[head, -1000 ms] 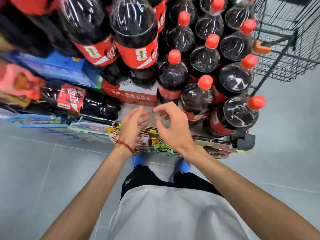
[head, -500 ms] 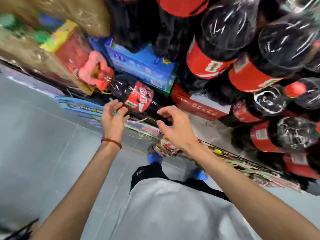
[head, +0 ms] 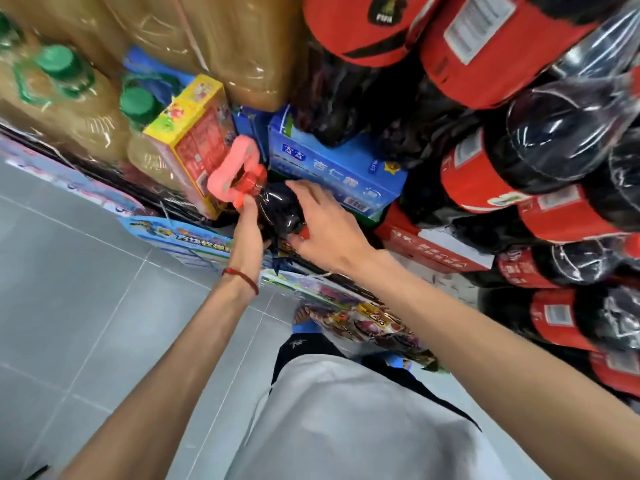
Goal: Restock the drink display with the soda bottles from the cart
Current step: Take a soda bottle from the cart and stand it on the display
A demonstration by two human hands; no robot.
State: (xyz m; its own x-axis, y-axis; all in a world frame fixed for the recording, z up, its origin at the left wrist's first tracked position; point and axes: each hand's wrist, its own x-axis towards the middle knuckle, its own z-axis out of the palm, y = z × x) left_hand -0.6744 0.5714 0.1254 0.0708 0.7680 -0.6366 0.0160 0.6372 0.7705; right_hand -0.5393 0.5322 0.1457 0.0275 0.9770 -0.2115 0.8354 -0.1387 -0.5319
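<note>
Head view showed a cola bottle [head: 280, 209] lying on its side, full of dark soda, under the right hand [head: 325, 220], whose spread fingers curled over its body with the thumb by the red label. Fingers of the left hand [head: 247, 226] lay together along the neck, just below the pink carry handle [head: 232, 171]; whether they curled round it I could not tell. Beyond the right fingertips sat a blue carton [head: 339, 174] with white Chinese characters. Right of them were stacked cola bottles [head: 485, 181], one label reading FIFA [head: 384, 12]

The blue carton [head: 339, 174] and yellow box [head: 194, 133] crowd the soda bottle [head: 277, 209]; floor [head: 86, 289] side open.
</note>
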